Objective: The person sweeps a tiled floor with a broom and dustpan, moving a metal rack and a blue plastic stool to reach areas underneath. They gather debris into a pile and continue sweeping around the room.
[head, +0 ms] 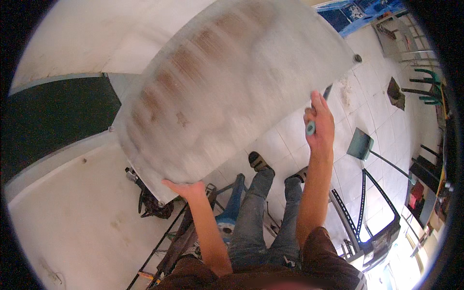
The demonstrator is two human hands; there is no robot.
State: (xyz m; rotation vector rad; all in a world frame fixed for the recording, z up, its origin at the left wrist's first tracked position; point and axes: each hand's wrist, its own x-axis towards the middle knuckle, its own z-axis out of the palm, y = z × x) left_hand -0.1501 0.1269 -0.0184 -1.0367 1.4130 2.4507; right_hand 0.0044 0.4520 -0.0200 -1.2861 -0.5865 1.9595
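Note:
A large pale panel (232, 94), with brownish stripes and blotches, slants across the view in front of me. My left hand (186, 188) touches its lower edge near the lower left corner, thumb spread to the left; the palm side is partly hidden. To the right, my right hand (318, 119) is closed around a light green handle (310, 128). A dark, narrow part shows beyond those fingers, beside the panel's right-hand edge. Whether this hand also touches the panel, I cannot tell.
A green dustpan (360, 144) with a long handle lies on the tiled floor at right. Below it stand perforated black metal angle bars (362, 203). A blue object (235, 195) and dark metal frames are beside my legs. A pale wall borders the left.

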